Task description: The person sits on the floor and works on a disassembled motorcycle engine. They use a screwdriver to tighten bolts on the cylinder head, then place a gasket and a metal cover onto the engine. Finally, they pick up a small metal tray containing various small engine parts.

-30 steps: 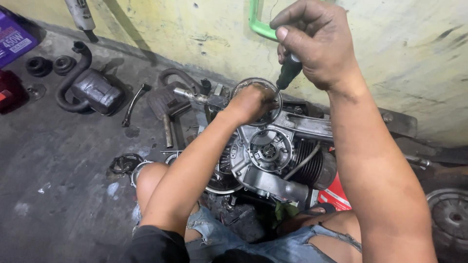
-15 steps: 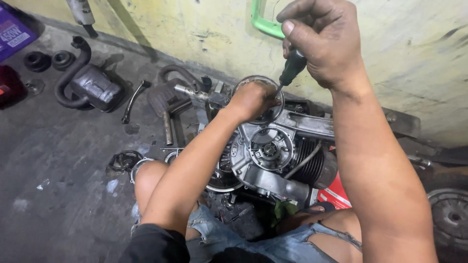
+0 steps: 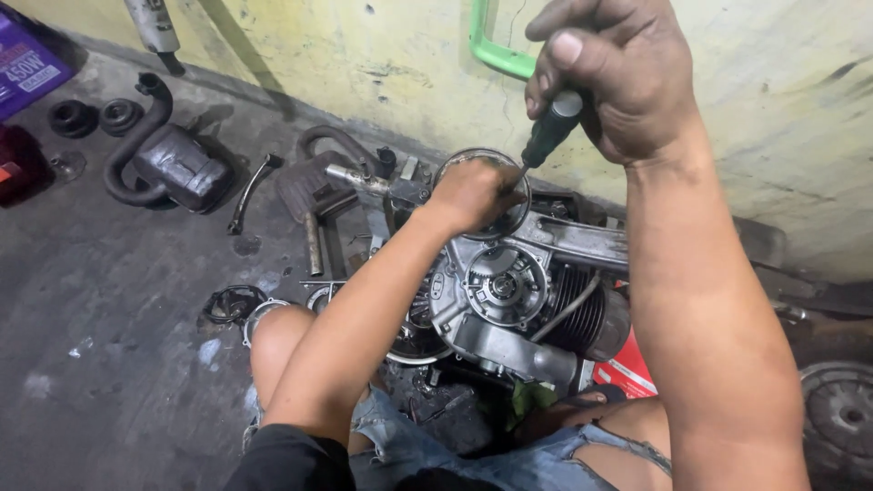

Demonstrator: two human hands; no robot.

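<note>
In the head view, the right hand [image 3: 627, 82] is raised in front of the yellow wall [image 3: 773, 118], with all fingers wrapped tight around the black handle of a screwdriver [image 3: 548, 130]. The shaft goes down and to the left, toward the left hand [image 3: 473, 193]. The left hand is closed, pressing on a round metal ring [image 3: 514, 214] at the top of a small grey engine [image 3: 518, 300]. I cannot tell exactly what the fingers grip under the knuckles, and the tip of the screwdriver is hidden there too.

The engine stands on the concrete floor [image 3: 109, 364], between the person's knees, with its round cover [image 3: 505, 286] facing up and the cooling fins [image 3: 591, 314] on the right side. Loose parts lie on the floor to the left: a dark muffler with a bent pipe [image 3: 168, 164], a curved lever [image 3: 250, 191], two black rubber rings [image 3: 95, 116] and a flat ring [image 3: 235, 305] near the knee. A green pipe [image 3: 496, 55] runs along the wall behind the right hand.

To do this step well, I judge the screwdriver should stay in one line with the screw and be pushed firmly while turning, so the tip does not slip out. The left hand should hold the ring steady but keep its fingers away from the tip.
</note>
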